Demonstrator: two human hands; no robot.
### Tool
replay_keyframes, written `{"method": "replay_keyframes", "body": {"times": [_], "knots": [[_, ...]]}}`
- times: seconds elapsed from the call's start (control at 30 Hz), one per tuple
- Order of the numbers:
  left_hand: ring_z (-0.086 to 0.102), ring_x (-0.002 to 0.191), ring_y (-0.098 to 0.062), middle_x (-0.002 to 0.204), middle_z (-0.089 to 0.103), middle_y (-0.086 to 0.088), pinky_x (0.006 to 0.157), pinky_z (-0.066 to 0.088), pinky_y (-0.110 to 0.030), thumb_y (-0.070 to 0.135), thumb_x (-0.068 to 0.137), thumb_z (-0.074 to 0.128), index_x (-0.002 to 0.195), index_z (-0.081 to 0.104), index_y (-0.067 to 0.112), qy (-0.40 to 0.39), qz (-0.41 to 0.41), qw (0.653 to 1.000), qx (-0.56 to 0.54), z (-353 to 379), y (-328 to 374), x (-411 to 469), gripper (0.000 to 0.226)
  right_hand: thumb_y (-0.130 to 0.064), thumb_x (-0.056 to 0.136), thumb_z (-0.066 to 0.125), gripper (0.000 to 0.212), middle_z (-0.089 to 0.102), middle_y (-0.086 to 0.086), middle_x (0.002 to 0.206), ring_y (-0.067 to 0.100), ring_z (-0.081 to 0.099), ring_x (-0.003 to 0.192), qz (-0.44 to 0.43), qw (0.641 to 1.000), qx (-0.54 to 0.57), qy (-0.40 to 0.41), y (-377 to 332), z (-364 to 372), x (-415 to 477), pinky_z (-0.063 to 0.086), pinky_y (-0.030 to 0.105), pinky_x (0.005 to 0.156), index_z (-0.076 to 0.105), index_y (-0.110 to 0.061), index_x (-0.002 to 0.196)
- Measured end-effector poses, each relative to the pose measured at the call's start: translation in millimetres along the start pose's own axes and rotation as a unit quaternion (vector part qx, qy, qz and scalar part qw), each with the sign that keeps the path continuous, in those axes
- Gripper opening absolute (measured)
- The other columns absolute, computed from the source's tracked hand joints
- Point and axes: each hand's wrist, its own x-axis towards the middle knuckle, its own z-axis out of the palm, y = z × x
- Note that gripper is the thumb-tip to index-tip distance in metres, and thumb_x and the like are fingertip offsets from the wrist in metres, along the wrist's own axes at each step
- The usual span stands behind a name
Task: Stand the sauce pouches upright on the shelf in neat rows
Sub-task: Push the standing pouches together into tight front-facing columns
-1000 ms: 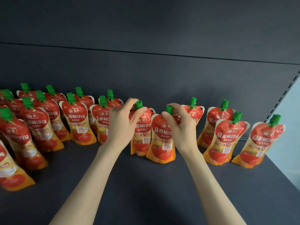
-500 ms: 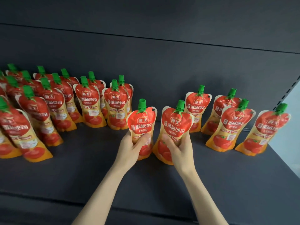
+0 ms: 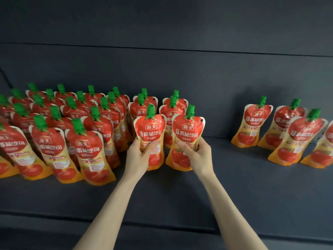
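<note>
- Left hand (image 3: 139,156) wrapped around the waist of one sauce pouch (image 3: 151,139) in the middle of the frame, thumb in front, other fingers hidden behind.
- Right hand (image 3: 195,156) wrapped the same way around a second pouch (image 3: 186,139), just beside the first.
- Both pouches upright, green caps up, bottoms at or just above the dark shelf (image 3: 234,186); cannot tell if touching it.
- Big group of standing pouches (image 3: 86,139) at left of the frame, in rows, packed close.
- Small group of pouches (image 3: 295,134) at far right, well apart from the hands.
- Could go wrong: soft pouches, so a tip-over likely if let go while leaning.
- Could go wrong: left knuckles very near the closest standing row; a bump there could knock one down, then its neighbours like dominoes.
- Could go wrong: squeezing too hard at the waist, bending the pouch so the bottom sits crooked.
- Could go wrong: a gap or a slant between the two new pouches, making the row look messy.
- Open room: wide bare shelf between the right hand and the far-right group, and plenty of bare shelf toward the bottom of the frame.
- Edges: front edge of the shelf low in the frame, well away from the pouches; back wall (image 3: 207,78) close behind the last row.
- Safest way out for both hands: straight back toward the bottom of the frame.
</note>
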Motion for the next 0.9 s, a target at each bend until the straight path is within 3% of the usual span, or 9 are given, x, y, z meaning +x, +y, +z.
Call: {"method": "replay_keyframes", "body": {"times": [0.1, 0.27, 0.47, 0.6, 0.77, 0.9], "knots": [[0.059, 0.105, -0.004, 0.108, 0.063, 0.016, 0.090, 0.048, -0.023, 0.031, 0.087, 0.062, 0.116, 0.053, 0.026, -0.035, -0.014, 0.999, 0.000, -18.2, -9.8, 11.5, 0.031, -0.021, 0.081, 0.072, 0.028, 0.071, 0.000, 0.100, 0.014, 0.068, 0.093, 0.008, 1.000, 0.001, 0.022, 4.2, 26.1, -0.7, 0.056, 0.032, 0.082, 0.063, -0.014, 0.107], [0.054, 0.115, -0.011, 0.121, 0.058, 0.003, 0.098, 0.045, -0.031, 0.034, 0.082, 0.068, 0.128, 0.046, 0.022, -0.076, -0.033, 0.996, 0.043, -35.6, -30.3, 8.5, 0.053, -0.015, 0.084, 0.069, 0.031, 0.065, -0.004, 0.103, 0.005, 0.065, 0.091, 0.008, 0.999, 0.004, 0.050, 7.0, 42.5, -14.7, 0.054, 0.016, 0.072, 0.051, -0.017, 0.109], [0.053, 0.109, -0.012, 0.120, 0.058, -0.001, 0.087, 0.040, -0.024, 0.017, 0.078, 0.074, 0.122, 0.042, 0.014, 0.013, 0.005, 0.995, 0.099, -37.0, -32.6, -2.5, 0.054, -0.011, 0.084, 0.067, 0.032, 0.060, 0.004, 0.114, 0.011, 0.063, 0.103, 0.000, 0.998, -0.024, 0.050, 24.0, 45.0, -22.7, 0.055, 0.022, 0.078, 0.049, -0.025, 0.107], [0.052, 0.119, -0.023, 0.126, 0.056, -0.006, 0.092, 0.040, -0.029, 0.017, 0.081, 0.070, 0.123, 0.042, 0.013, 0.034, 0.009, 0.993, 0.117, -32.7, -34.8, 2.2, 0.050, -0.010, 0.084, 0.068, 0.031, 0.065, -0.006, 0.104, 0.007, 0.064, 0.097, -0.011, 0.996, -0.054, 0.067, 24.7, 49.1, -14.8, 0.055, 0.020, 0.077, 0.051, -0.020, 0.108], [0.045, 0.127, -0.022, 0.134, 0.049, -0.007, 0.099, 0.037, -0.031, 0.016, 0.085, 0.065, 0.131, 0.038, 0.012, 0.059, -0.004, 0.992, 0.110, -27.8, -35.0, 8.7, 0.054, -0.014, 0.082, 0.070, 0.035, 0.062, -0.014, 0.100, 0.002, 0.063, 0.093, -0.012, 0.993, -0.077, 0.086, 25.7, 57.9, -4.7, 0.053, 0.013, 0.073, 0.049, -0.019, 0.110], [0.045, 0.125, -0.021, 0.131, 0.049, -0.007, 0.099, 0.038, -0.030, 0.024, 0.082, 0.069, 0.131, 0.037, 0.010, 0.082, -0.003, 0.992, 0.100, -22.6, -37.6, 12.4, 0.060, -0.016, 0.084, 0.069, 0.034, 0.062, -0.007, 0.105, 0.005, 0.061, 0.096, -0.014, 0.993, -0.087, 0.082, 29.8, 59.8, -2.3, 0.052, 0.016, 0.078, 0.049, -0.021, 0.111]]}}
